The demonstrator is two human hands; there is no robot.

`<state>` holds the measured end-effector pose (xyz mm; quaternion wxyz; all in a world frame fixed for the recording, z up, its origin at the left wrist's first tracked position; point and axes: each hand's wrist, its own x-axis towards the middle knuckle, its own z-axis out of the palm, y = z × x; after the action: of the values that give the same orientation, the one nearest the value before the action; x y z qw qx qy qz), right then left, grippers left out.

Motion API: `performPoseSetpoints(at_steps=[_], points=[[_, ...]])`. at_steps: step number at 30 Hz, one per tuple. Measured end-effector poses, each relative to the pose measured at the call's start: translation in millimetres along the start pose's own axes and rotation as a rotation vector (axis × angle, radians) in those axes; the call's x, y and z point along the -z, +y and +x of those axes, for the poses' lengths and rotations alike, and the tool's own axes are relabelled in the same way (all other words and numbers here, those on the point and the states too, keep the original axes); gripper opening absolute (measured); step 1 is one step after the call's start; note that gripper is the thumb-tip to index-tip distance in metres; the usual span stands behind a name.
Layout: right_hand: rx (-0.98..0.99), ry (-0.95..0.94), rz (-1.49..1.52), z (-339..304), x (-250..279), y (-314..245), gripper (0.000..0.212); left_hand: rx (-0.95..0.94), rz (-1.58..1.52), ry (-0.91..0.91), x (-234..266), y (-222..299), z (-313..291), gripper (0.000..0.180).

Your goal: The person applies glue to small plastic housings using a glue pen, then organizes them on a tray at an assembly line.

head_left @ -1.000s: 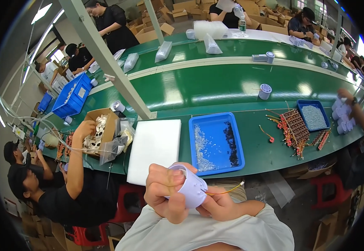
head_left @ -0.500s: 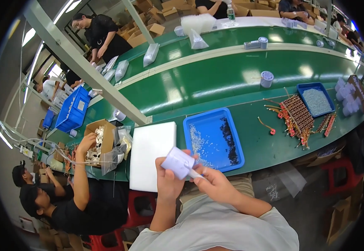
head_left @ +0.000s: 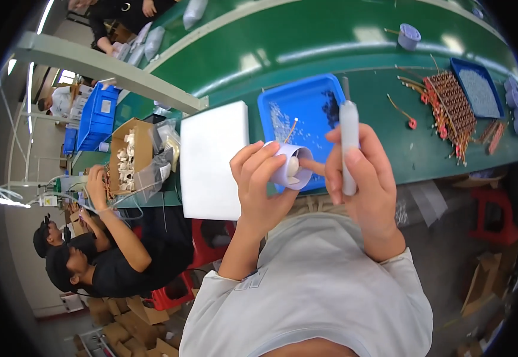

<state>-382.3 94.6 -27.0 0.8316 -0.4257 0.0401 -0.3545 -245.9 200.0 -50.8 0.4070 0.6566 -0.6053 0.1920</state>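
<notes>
My left hand (head_left: 253, 193) is wrapped around a pale lavender plastic cylinder (head_left: 280, 178), its open end turned toward my right hand. A rounded white part (head_left: 293, 169) shows inside, and a thin wire (head_left: 290, 129) sticks out beyond the far side. My right hand (head_left: 373, 184) grips a screwdriver (head_left: 349, 146) by its white handle, with the metal shaft pointing up and away. One finger of that hand stretches to the mouth of the cylinder. Behind both hands lies a blue tray (head_left: 265, 110) with small clear bits and dark screw-like pieces.
A white foam block (head_left: 214, 160) lies left of the tray. Farther left stand a carton (head_left: 143, 152) of white parts and a blue crate (head_left: 97, 119). Wired parts (head_left: 449, 110) and a tray of pale pieces (head_left: 479, 92) sit right. A co-worker's arm (head_left: 122, 232) reaches toward the carton.
The cylinder has been turned so its open end and inner white part show. My right hand has moved right and up, raising the screwdriver upright. My view has tilted downward.
</notes>
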Motion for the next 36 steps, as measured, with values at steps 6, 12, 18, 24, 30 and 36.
performPoseSetpoints(at_steps=[6,12,18,24,30,36], points=[[0.103,-0.226,0.355,3,18,0,0.026,-0.008,0.012,-0.027,-11,2,0,0.062],[0.035,-0.067,-0.092,8,27,6,0.028,-0.034,0.029,-0.124,-15,5,2,0.062],[-0.084,-0.016,0.391,0,67,5,0.026,-0.009,-0.057,-0.232,-13,-16,31,0.066],[-0.184,0.174,0.058,-23,81,11,0.024,-0.022,0.12,-0.392,-50,-121,114,0.064],[-0.257,0.493,-0.14,-54,63,16,0.021,0.189,0.324,-0.681,-113,-198,164,0.051],[-0.249,0.584,-0.12,-69,53,31,0.022,0.025,0.378,-0.64,-154,-133,165,0.045]])
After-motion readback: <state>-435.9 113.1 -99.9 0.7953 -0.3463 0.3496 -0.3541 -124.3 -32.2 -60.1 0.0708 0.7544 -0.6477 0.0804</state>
